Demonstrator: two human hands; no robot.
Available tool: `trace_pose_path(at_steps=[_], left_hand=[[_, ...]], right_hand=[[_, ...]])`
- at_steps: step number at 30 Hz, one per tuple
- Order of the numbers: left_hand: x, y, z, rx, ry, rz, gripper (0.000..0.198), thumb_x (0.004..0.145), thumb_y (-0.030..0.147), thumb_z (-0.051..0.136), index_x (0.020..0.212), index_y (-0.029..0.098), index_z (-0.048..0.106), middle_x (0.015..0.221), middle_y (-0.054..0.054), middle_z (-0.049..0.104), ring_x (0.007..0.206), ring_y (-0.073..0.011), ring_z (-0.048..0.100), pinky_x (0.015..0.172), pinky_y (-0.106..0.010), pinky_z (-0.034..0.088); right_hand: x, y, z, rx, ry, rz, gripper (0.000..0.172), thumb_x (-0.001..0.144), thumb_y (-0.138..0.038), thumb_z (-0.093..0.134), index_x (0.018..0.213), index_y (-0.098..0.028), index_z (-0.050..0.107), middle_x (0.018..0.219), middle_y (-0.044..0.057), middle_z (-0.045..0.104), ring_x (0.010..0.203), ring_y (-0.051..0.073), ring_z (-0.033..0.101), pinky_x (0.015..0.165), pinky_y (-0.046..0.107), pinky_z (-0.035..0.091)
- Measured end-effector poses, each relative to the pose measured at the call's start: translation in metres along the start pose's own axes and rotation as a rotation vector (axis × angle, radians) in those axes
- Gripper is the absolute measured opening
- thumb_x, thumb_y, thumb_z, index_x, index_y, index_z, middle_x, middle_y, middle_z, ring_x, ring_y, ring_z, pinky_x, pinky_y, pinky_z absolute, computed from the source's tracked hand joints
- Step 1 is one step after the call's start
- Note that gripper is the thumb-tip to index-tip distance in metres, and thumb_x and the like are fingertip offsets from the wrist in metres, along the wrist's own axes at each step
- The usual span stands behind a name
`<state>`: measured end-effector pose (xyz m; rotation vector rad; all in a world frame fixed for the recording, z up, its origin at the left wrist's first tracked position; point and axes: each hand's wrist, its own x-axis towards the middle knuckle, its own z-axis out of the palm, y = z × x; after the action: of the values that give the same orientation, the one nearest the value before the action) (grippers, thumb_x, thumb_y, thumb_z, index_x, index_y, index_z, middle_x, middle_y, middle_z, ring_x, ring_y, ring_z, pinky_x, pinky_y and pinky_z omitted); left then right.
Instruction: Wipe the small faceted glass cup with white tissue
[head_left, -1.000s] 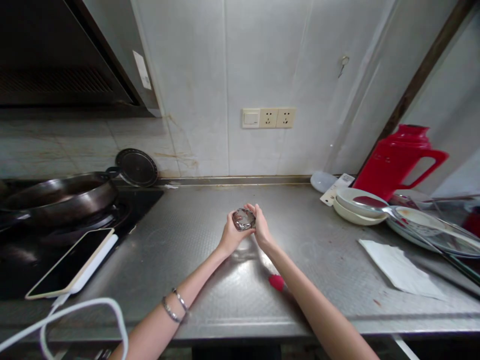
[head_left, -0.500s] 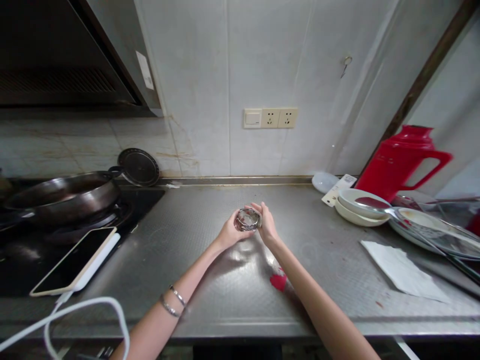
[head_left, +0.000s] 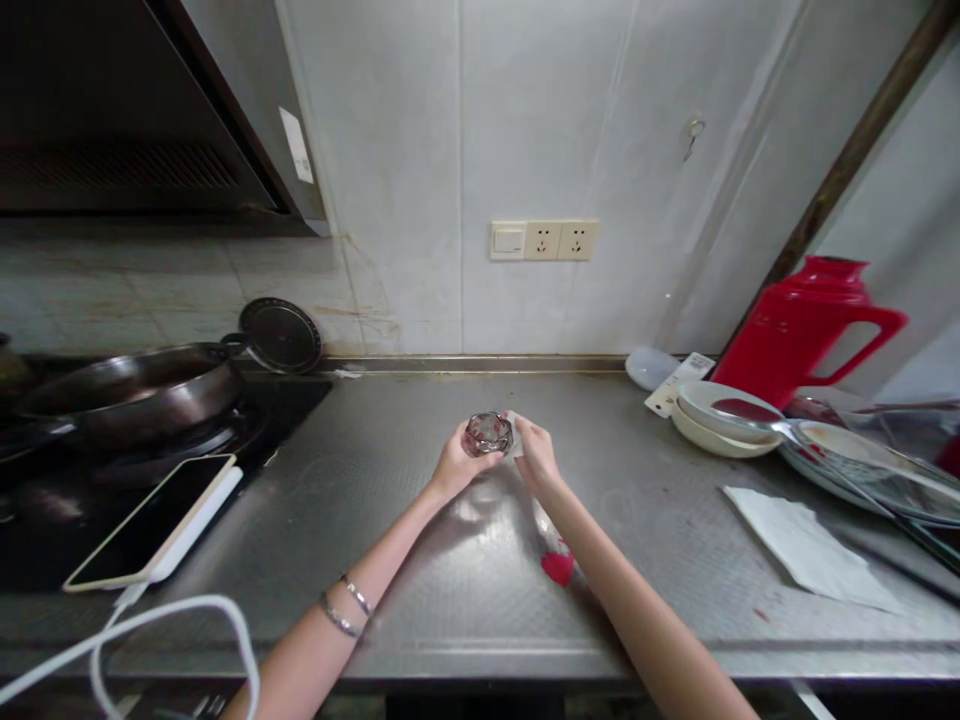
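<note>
My left hand [head_left: 456, 462] is wrapped around a small faceted clear glass [head_left: 489, 434] above the middle of the metal counter [head_left: 390, 520]. The glass's open rim faces up toward me. Close at its right side is my right hand [head_left: 536, 450], with fingers pinched together on a thin, pale, tissue-like piece [head_left: 515, 436]. Most of that piece is hidden by the fingers, so its exact kind is unclear. Below my right wrist lies a red and whitish object [head_left: 557, 568], partly covered by the forearm.
To the left are a pan [head_left: 135, 390] on the stove and a phone [head_left: 154, 520] with a white cable. On the right stand a red thermos [head_left: 795, 330], stacked bowls [head_left: 724, 425] and a plate [head_left: 817, 475] with utensils, near a white napkin [head_left: 810, 550].
The glass in my left hand has shifted slightly left and up. My right hand has moved a little away from its rim, and the pale piece shows more between them.
</note>
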<state>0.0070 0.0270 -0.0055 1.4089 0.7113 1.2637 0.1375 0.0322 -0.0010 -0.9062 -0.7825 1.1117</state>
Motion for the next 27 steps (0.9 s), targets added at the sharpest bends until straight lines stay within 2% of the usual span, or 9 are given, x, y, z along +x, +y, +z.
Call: trace_pose_path(at_steps=[4, 7, 13, 15, 17, 20, 22, 25, 27], left_hand=[[0.0, -0.013, 0.003, 0.005, 0.05, 0.03, 0.068, 0.056, 0.026, 0.083, 0.112, 0.015, 0.047, 0.114, -0.013, 0.064, 0.103, -0.0222, 0.063, 0.096, -0.039, 0.047], [-0.001, -0.022, 0.002, 0.136, 0.113, 0.06, 0.074, 0.054, 0.028, 0.085, 0.112, 0.016, 0.042, 0.114, -0.014, 0.062, 0.102, -0.0227, 0.063, 0.093, -0.04, 0.048], [-0.002, -0.014, -0.002, 0.381, 0.293, 0.04, 0.086, 0.046, 0.031, 0.088, 0.114, 0.014, 0.038, 0.11, -0.016, 0.061, 0.101, -0.0275, 0.063, 0.091, -0.044, 0.048], [-0.002, -0.011, -0.002, 0.358, 0.257, 0.026, 0.096, 0.047, 0.03, 0.087, 0.125, 0.015, 0.034, 0.117, -0.017, 0.059, 0.109, -0.0288, 0.06, 0.097, -0.047, 0.044], [-0.002, -0.012, -0.001, 0.271, 0.129, 0.013, 0.104, 0.053, 0.028, 0.085, 0.137, 0.017, 0.025, 0.127, -0.018, 0.054, 0.117, -0.0286, 0.055, 0.103, -0.048, 0.04], [-0.002, -0.018, -0.001, 0.133, -0.06, -0.008, 0.098, 0.063, 0.027, 0.079, 0.142, 0.019, 0.022, 0.135, -0.017, 0.048, 0.123, -0.0274, 0.05, 0.106, -0.047, 0.038], [0.0, -0.022, -0.004, 0.129, -0.075, -0.002, 0.094, 0.063, 0.027, 0.08, 0.141, 0.019, 0.029, 0.135, -0.016, 0.046, 0.122, -0.0276, 0.051, 0.104, -0.045, 0.041], [0.003, -0.025, -0.01, 0.235, -0.016, 0.035, 0.096, 0.049, 0.026, 0.087, 0.133, 0.017, 0.042, 0.13, -0.014, 0.048, 0.118, -0.0287, 0.053, 0.102, -0.043, 0.042], [0.005, -0.025, -0.014, 0.277, -0.034, 0.036, 0.088, 0.046, 0.026, 0.088, 0.124, 0.016, 0.049, 0.123, -0.013, 0.053, 0.114, -0.028, 0.055, 0.101, -0.043, 0.043]], right_hand=[[-0.001, 0.003, 0.002, -0.043, 0.008, -0.047, 0.036, 0.074, -0.045, 0.057, 0.09, -0.016, 0.071, 0.099, 0.007, 0.073, 0.092, 0.022, 0.064, 0.081, 0.031, 0.048], [-0.006, 0.006, 0.006, -0.113, 0.001, -0.095, 0.042, 0.077, -0.05, 0.055, 0.096, -0.016, 0.071, 0.109, 0.009, 0.07, 0.103, 0.023, 0.062, 0.09, 0.034, 0.045], [-0.019, 0.014, 0.015, -0.161, 0.015, -0.159, 0.045, 0.08, -0.049, 0.054, 0.108, -0.018, 0.069, 0.126, 0.009, 0.062, 0.12, 0.024, 0.053, 0.105, 0.037, 0.036], [-0.017, 0.019, 0.014, -0.141, 0.015, -0.147, 0.045, 0.081, -0.048, 0.053, 0.111, -0.018, 0.067, 0.129, 0.008, 0.059, 0.123, 0.023, 0.05, 0.106, 0.036, 0.034], [-0.011, 0.023, 0.008, -0.112, 0.045, -0.122, 0.045, 0.08, -0.047, 0.053, 0.11, -0.017, 0.067, 0.129, 0.008, 0.059, 0.122, 0.022, 0.051, 0.105, 0.035, 0.036], [0.001, 0.025, -0.002, -0.087, 0.085, -0.08, 0.045, 0.078, -0.047, 0.054, 0.106, -0.016, 0.068, 0.118, 0.009, 0.066, 0.112, 0.023, 0.058, 0.096, 0.035, 0.043], [0.006, 0.024, -0.006, -0.082, 0.082, -0.058, 0.045, 0.077, -0.048, 0.053, 0.103, -0.015, 0.069, 0.109, 0.009, 0.07, 0.102, 0.023, 0.063, 0.09, 0.035, 0.047], [0.006, 0.023, -0.005, -0.073, 0.059, -0.041, 0.045, 0.076, -0.05, 0.054, 0.096, -0.014, 0.071, 0.099, 0.009, 0.072, 0.092, 0.023, 0.066, 0.084, 0.035, 0.049], [0.003, 0.023, -0.002, -0.069, 0.043, -0.035, 0.045, 0.075, -0.05, 0.055, 0.093, -0.013, 0.072, 0.095, 0.009, 0.073, 0.089, 0.023, 0.066, 0.082, 0.035, 0.049]])
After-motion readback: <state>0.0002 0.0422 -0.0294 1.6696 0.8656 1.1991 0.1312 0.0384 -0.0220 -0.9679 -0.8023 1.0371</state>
